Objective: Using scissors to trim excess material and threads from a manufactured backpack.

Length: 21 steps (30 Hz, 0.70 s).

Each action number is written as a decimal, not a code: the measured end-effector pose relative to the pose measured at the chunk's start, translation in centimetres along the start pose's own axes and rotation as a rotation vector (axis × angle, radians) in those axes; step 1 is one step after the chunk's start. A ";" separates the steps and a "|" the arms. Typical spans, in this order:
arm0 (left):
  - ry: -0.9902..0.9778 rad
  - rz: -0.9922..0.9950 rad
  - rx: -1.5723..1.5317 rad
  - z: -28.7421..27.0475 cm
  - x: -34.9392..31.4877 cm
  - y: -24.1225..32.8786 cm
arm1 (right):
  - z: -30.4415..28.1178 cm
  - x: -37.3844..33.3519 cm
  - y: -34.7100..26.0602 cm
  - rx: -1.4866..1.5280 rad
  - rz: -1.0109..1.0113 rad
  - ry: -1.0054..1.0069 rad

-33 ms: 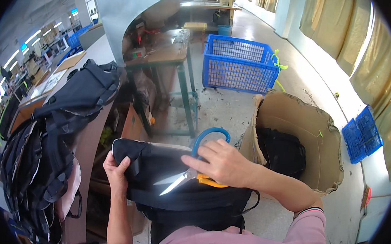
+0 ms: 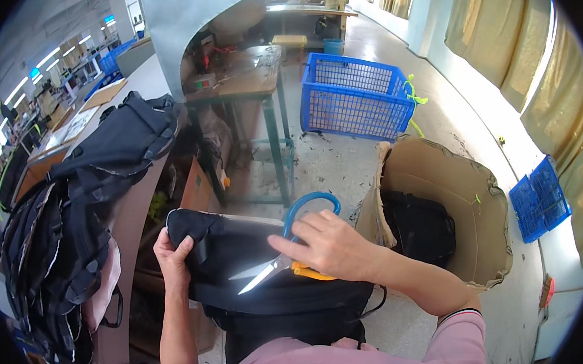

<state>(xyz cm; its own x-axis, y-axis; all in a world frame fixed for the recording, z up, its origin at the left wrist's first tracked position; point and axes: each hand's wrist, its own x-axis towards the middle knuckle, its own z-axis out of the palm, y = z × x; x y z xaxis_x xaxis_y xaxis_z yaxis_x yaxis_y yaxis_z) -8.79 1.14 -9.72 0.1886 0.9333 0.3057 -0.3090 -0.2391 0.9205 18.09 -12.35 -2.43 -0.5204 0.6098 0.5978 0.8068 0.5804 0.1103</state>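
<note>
A black fabric bag (image 2: 230,289) lies across my lap, a pale edge showing along its far side. My left hand (image 2: 173,249) is closed on its far left corner, thumb on top. Above the bag's right part, my right hand (image 2: 331,242) grips a pair of scissors (image 2: 269,276) with one blue and one orange handle loop. The blades are parted and point toward the lower left, over the black cloth. Whether they touch it I cannot tell. A thin black strap loops out at the bag's right side.
Black bags (image 2: 65,234) are heaped on the table to my left. On my right stands an open cardboard box (image 2: 485,222) with a black bag (image 2: 420,225) inside. Beyond are a blue plastic crate (image 2: 358,95) and a small worktable (image 2: 245,74). Another blue basket (image 2: 539,199) leans by the wall.
</note>
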 end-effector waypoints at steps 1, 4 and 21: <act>0.005 0.000 -0.006 -0.1 0.0 0.0 | 0.1 0.0 -0.3 -0.044 -0.017 0.002; -0.001 -0.015 -0.020 -0.6 0.0 -0.5 | 0.3 0.1 -1.1 -0.107 -0.014 0.026; -0.084 0.031 0.026 1.4 -0.2 -0.6 | 1.3 -0.2 -0.2 -0.014 0.436 0.009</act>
<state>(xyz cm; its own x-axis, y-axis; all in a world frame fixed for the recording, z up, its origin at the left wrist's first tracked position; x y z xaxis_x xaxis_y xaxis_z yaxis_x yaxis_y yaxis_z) -7.32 0.70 -9.94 0.2573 0.8999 0.3522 -0.2914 -0.2753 0.9161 17.69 -11.91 -3.61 -0.1276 0.7913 0.5979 0.9543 0.2622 -0.1433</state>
